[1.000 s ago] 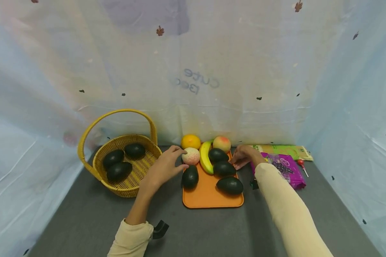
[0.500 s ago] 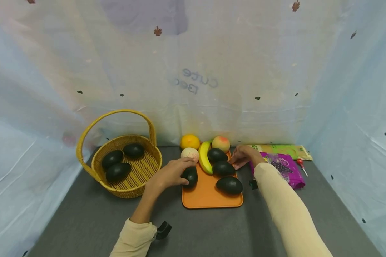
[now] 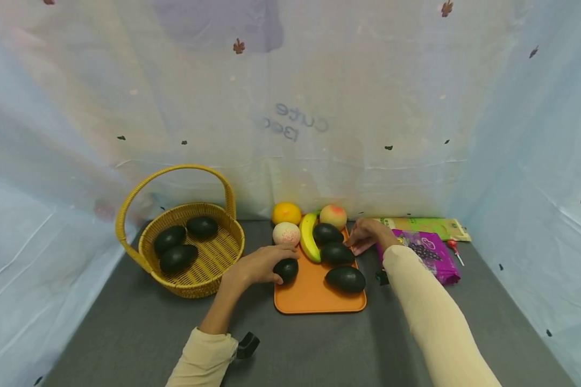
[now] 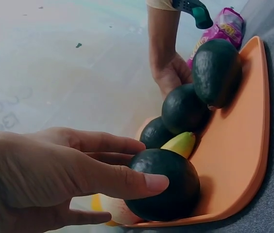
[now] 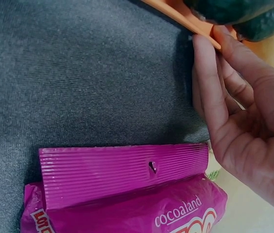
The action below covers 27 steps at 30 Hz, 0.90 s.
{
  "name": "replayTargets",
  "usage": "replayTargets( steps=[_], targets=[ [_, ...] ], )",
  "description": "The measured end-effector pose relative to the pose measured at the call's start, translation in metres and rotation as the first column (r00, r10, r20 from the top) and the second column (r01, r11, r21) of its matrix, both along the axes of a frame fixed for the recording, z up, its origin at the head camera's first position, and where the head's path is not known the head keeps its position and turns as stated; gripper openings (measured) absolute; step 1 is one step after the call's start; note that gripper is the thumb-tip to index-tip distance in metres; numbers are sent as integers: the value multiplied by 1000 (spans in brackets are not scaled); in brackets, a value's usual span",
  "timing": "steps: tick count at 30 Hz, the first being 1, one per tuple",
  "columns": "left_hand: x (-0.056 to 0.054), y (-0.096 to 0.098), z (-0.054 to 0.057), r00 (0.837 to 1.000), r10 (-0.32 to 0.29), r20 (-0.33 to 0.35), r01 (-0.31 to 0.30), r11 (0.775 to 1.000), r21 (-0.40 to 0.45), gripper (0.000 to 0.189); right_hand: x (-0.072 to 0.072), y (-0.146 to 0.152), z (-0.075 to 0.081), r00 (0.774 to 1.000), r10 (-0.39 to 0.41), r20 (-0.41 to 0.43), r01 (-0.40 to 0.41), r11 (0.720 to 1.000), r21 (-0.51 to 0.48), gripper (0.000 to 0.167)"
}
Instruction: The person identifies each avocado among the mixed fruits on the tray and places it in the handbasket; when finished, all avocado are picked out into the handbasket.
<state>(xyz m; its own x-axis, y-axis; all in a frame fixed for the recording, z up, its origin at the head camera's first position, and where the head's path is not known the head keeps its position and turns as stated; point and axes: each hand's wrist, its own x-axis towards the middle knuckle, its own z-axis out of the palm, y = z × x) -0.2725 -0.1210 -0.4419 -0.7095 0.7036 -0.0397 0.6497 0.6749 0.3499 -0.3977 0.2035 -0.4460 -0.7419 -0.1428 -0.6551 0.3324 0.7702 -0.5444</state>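
Left hand (image 3: 259, 267): thumb on the near side and fingers on the far side of an avocado, the held avocado (image 3: 288, 271), gripping it at the left edge of the orange tray (image 3: 302, 302). Contact beneath the fruit is hidden; cannot tell whether it bears on the tray.

Right hand (image 3: 368, 232): pinches the tray's right rim, thumb above and fingers at the outer side, per the right wrist view.

Tray, right side: near avocado (image 3: 345, 279), middle avocado (image 3: 337, 254) and far avocado (image 3: 327, 233), the latter two close together. Banana (image 3: 309, 239) lies lengthwise to their left. Pale speckled peach (image 3: 286, 235) sits just beyond the held avocado; yellow citrus fruit (image 3: 286, 213) behind it. Red-blushed peach (image 3: 333, 216) at the far right corner.

Left of tray: yellow wicker basket (image 3: 193, 291), handle upright, containing three more avocados (image 3: 179, 258).

Right of tray: purple bag (image 3: 428, 258) marked "cocoaland", green packet (image 3: 443, 228) beyond it, red lollipop (image 3: 453, 246) beside the bag. Surface: dark grey cloth (image 3: 295, 349).
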Motion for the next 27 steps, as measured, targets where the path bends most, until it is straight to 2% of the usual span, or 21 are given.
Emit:
replayTargets(
  steps=[5, 8, 10, 15, 17, 24, 27],
  targets=[
    [-1, -1, -2, 998, 57, 28, -57, 998, 7, 65, -1, 0, -2, 1000, 13, -11, -13, 1000, 10, 13],
    [-1, 0, -2, 995, 95, 21, -96, 995, 26, 71, -1, 0, -1, 1000, 7, -14, -6, 1000, 11, 14],
    [-1, 2, -3, 996, 90, -7, -90, 996, 20, 73, -1, 1, -2, 1000, 3, -14, -2, 1000, 11, 14],
    [-2, 2, -6, 998, 26, -56, -28, 999, -19, 66, -1, 1, -3, 1000, -22, -5, 22, 1000, -8, 12],
    [-2, 2, -7, 998, 28, -58, -29, 999, -13, 63, 0, 1, -2, 1000, -27, -6, 27, 1000, -13, 12],
    [-2, 1, -8, 993, 115, 12, -116, 992, 53, 60, -1, 0, 0, 1000, -17, 9, 17, 1000, -12, 12],
    [-3, -1, -5, 988, 151, 7, -151, 983, 108, 60, -1, 1, -1, 1000, -15, 10, 15, 1000, -10, 13]
  ],
)
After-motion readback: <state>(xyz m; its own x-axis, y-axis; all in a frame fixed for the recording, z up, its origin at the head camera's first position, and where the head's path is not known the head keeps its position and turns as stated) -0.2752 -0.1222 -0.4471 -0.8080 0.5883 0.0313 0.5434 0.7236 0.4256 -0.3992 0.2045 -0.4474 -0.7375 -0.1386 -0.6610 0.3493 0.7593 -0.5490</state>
